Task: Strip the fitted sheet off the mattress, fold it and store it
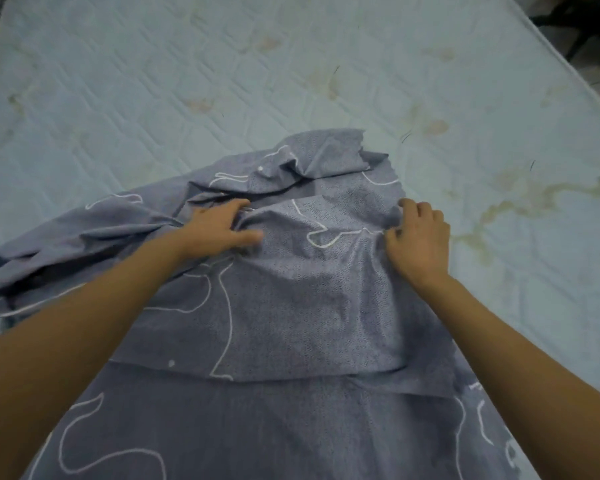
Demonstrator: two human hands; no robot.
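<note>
A bare mattress (291,64) fills the view, its pale blue-green cover quilted in a repeating stitched pattern and marked with yellowish-brown stains, the largest trailing across its right side. At the upper right corner, beyond the mattress edge, a strip of light floor and some dark, indistinct shapes show. The fitted sheet (291,306) lies on the near part of the mattress, off its corners and partly folded: a grey-blue cotton-like cloth with a fine speckled weave and thin white looping outlines. One layer is doubled over another, its straight folded edge running across the lower middle, while the far end and the left side are bunched into soft, rumpled ridges. The left hand (219,226) lies on the cloth with its fingers curled into a gathered crease, the thumb stretched out along the fabric. The right hand (420,237) pinches the sheet's right edge between thumb and bent fingers, drawing small tension wrinkles toward it.
</note>
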